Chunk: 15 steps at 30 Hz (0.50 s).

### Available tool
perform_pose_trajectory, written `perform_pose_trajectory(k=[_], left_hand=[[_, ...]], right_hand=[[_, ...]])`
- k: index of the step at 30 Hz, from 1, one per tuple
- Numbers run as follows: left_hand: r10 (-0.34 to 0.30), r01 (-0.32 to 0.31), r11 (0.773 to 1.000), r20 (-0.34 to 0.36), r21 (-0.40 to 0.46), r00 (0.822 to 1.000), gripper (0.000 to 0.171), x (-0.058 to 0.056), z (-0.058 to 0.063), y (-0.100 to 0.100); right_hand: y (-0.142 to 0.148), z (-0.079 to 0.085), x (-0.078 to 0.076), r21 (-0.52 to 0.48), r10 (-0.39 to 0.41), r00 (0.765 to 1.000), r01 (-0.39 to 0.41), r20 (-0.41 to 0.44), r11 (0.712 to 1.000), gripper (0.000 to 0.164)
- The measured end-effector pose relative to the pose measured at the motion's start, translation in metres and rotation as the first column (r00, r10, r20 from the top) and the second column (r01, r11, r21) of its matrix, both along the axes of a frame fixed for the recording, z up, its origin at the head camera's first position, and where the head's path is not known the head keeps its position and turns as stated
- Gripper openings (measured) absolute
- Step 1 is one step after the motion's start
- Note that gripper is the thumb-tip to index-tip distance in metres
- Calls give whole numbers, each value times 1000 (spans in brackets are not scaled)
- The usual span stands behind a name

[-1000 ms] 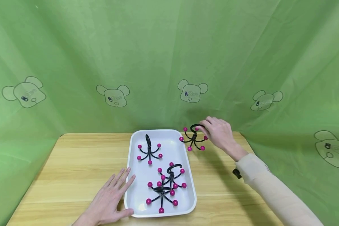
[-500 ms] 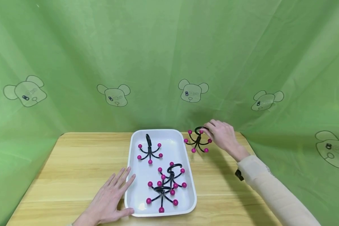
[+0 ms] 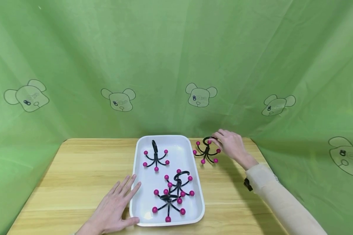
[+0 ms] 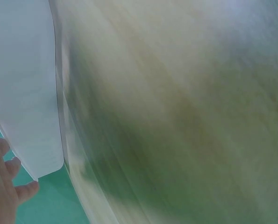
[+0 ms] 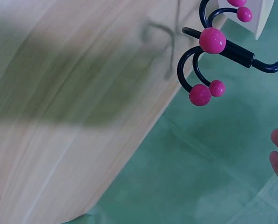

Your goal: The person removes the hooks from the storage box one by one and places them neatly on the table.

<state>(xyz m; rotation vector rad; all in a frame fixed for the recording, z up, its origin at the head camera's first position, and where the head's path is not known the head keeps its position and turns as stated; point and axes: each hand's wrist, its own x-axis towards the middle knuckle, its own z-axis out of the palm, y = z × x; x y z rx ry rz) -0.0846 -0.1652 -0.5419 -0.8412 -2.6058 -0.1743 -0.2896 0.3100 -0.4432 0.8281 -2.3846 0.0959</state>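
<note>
My right hand pinches the curved top hook of a black multi-arm hook hanger tipped with pink balls. This hanger is upright, just right of the white tray's far end, low near the table's back edge. In the right wrist view, its stem and shadow on the wood show. My left hand lies spread at the left side of the white tray, fingertips and thumb at the rim. Inside the tray stand three similar hangers: one at the far left and two overlapping at the near right.
The wooden table extends on both sides of the tray. A green curtain with printed bear heads hangs behind and along the sides, close to the table's back edge.
My right hand has carried the hanger slightly to the right and lower, from overlapping the tray's right rim to beside it. The left hand and the tray's hangers stay put.
</note>
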Motion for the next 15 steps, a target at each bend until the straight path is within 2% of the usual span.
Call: perform_pose_trajectory(k=[8,15], left_hand=[[3,-3,1000,7,-11,1000,110,-1,0,1],[4,-3,1000,21,-10,1000,110,-1,1,1]], right_hand=[[2,-10,-7,7,15,1000,-15,21,1000,78],[5,-15,-10,10,-9,998,8,63,1000,64]])
